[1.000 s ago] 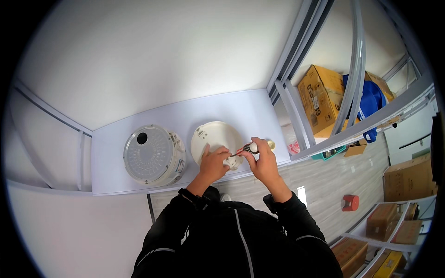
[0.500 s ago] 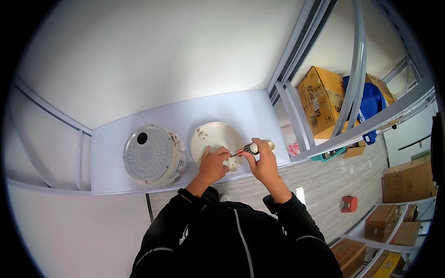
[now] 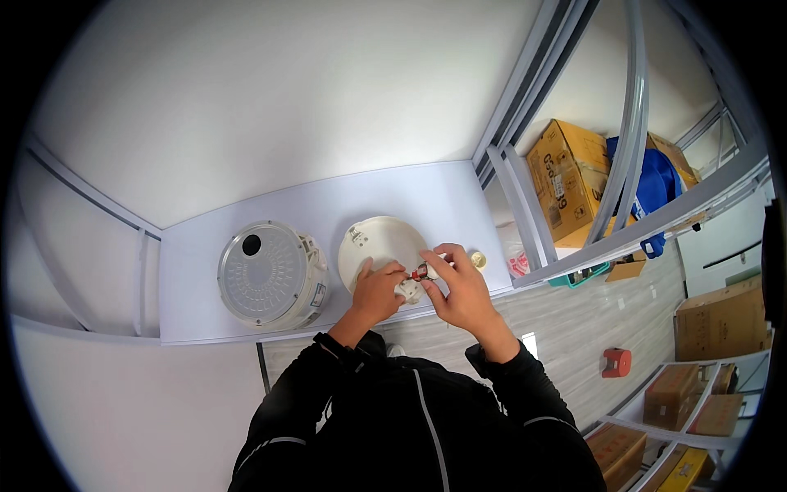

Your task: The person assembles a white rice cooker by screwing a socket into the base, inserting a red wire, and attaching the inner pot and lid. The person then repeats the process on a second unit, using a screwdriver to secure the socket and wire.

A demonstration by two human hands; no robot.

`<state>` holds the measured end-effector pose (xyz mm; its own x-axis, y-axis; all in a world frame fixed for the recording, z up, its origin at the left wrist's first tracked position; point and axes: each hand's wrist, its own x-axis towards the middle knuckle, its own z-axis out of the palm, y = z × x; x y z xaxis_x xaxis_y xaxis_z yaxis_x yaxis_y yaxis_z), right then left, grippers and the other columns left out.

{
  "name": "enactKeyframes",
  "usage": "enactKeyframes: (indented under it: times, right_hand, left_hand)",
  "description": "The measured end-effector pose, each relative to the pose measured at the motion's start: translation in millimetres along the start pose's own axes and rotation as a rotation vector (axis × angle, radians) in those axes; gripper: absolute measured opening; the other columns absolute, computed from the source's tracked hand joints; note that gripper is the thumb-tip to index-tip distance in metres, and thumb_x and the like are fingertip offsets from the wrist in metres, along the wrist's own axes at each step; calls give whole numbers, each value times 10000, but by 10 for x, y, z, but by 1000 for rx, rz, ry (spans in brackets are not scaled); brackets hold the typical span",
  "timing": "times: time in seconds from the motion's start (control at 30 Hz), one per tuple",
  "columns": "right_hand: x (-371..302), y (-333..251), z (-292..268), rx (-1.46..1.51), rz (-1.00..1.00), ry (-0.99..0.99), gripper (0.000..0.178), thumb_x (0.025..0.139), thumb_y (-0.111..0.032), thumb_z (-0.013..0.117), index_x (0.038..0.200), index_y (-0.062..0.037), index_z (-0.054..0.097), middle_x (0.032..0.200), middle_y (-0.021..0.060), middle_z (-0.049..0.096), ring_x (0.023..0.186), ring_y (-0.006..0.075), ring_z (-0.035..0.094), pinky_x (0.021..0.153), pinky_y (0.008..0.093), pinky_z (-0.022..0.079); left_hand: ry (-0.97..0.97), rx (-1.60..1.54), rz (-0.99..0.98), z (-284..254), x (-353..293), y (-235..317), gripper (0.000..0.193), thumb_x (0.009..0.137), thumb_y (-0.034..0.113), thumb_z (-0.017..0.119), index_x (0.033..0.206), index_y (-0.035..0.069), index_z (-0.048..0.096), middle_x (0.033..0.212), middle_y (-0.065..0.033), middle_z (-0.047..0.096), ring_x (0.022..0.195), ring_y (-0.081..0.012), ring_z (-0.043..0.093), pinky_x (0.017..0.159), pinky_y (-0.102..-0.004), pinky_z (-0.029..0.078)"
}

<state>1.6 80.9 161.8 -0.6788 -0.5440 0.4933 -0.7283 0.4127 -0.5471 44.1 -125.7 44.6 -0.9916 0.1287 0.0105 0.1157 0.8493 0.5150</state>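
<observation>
A white round shallow cover [image 3: 384,238], looking like an appliance lid, lies on the white bench in front of me. My right hand [image 3: 459,289] grips a screwdriver [image 3: 422,272] with a red, black and white handle. The tool slants left toward the cover's near right part, where a small white fitting [image 3: 410,290] sits. Over the near side of the cover, my left hand [image 3: 378,292] has its fingers together beside the screwdriver's tip. What those fingertips pinch is too small to make out, and the tip is hidden there.
Left of the cover stands a round white appliance body [image 3: 266,275] with a grey disc top and black hole. A small cream round part [image 3: 478,259] lies right of my right hand. Grey frame posts [image 3: 525,205] rise at the right, with a yellow carton [image 3: 566,180] behind them.
My right hand has shifted slightly left and wraps more of the screwdriver's handle. The small cream part, partly hidden before, shows fully. My left hand stays in place.
</observation>
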Motion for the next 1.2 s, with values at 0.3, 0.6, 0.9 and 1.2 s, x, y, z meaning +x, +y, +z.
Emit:
enactKeyframes:
  times: [0.3, 0.6, 0.9, 1.2]
  right_hand:
    - [56, 26, 19, -60, 267, -109, 468, 928, -216, 835, 1345, -63, 688, 1051, 179, 698, 861, 340, 714, 701, 431, 578]
    - [88, -157, -25, -253, 405, -241, 484, 900, -15, 702, 1371, -10, 590, 1045, 217, 659, 958, 416, 692, 767, 498, 565]
    - [37, -167, 49, -40, 131, 12, 377, 904, -200, 833, 1177, 3, 671, 892, 179, 701, 790, 409, 694, 680, 478, 553]
    - [78, -66, -117, 12, 48, -142, 496, 857, 11, 765, 1333, -33, 632, 1029, 186, 667, 905, 415, 661, 827, 487, 539]
  left_hand:
    - [-31, -10, -21, -31, 4, 34, 444, 825, 178, 821, 1264, 166, 756, 1336, 41, 652, 1190, -196, 684, 1308, -529, 231]
    - [-9, 5, -12, 6, -4, 9, 441, 829, 177, 806, 1267, 158, 752, 1348, 36, 654, 1243, -182, 654, 1309, -533, 221]
    - [-21, 19, -16, 52, -15, -20, 462, 833, 190, 801, 1290, 146, 745, 1382, 25, 655, 1289, -178, 630, 1310, -556, 209]
    - [-20, 16, -4, 14, -28, 10, 448, 854, 217, 797, 1295, 163, 743, 1359, 37, 649, 1273, -165, 628, 1310, -562, 217]
